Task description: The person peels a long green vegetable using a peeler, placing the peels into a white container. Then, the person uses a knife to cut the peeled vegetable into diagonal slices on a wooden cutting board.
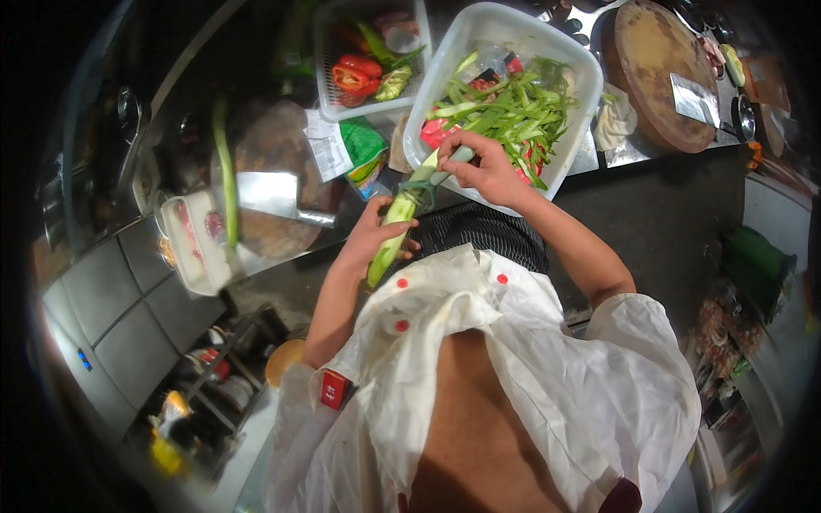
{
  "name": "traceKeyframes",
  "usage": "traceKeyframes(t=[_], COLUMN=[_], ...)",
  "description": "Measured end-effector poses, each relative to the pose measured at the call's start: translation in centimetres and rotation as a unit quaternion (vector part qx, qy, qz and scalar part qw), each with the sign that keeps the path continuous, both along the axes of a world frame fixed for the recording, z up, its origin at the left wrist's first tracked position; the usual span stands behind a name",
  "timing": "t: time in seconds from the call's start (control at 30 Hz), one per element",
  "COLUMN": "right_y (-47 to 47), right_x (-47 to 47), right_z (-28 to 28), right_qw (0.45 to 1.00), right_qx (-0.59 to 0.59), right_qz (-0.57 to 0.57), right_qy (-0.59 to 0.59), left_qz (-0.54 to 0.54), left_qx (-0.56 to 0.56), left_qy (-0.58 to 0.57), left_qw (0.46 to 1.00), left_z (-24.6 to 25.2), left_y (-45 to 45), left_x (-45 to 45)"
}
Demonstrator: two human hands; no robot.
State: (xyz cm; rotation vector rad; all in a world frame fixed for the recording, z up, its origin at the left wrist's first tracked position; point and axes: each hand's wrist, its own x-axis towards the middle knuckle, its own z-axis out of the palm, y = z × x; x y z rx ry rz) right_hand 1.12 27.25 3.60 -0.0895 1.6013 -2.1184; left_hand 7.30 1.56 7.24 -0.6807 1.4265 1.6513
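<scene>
My left hand point(378, 234) grips a long pale-green stem vegetable point(392, 237), partly peeled, slanting down towards my jacket. In my right hand point(478, 163) is the grey-green handle of a peeler point(457, 159); its head rests at the upper part of the stem. Just beyond my right hand stands a white plastic tub point(417, 131) holding a heap of green peelings point(513, 115) and some red packaging.
A white basket point(324, 83) with cut red peppers point(355, 74) stands beyond. To the left lie a cleaver point(268, 192) on a round chopping board point(269, 227), another long green stem point(224, 173) and a white tray point(205, 269). Another round board point(654, 58) is at the upper right.
</scene>
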Motion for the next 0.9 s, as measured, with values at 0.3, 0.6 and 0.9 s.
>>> traceKeyframes(t=[0.3, 0.6, 0.9], right_y=[-0.3, -0.6, 6.6], right_x=[0.3, 0.8, -3.8], right_z=[-0.8, -1.4, -6.0], right_qw=[0.999, 0.995, 0.938], right_qx=[-0.043, -0.085, 0.246], right_qz=[0.003, -0.015, -0.187], right_qy=[-0.031, -0.053, 0.155], left_qz=[-0.228, -0.186, -0.142], left_qx=[-0.279, -0.135, -0.128], left_qy=[0.163, 0.128, 0.111], left_qw=[0.919, 0.965, 0.975], left_z=[2.1, 0.7, 1.4], left_y=[1.1, -0.2, 0.1], left_x=[-0.8, -0.2, -0.1])
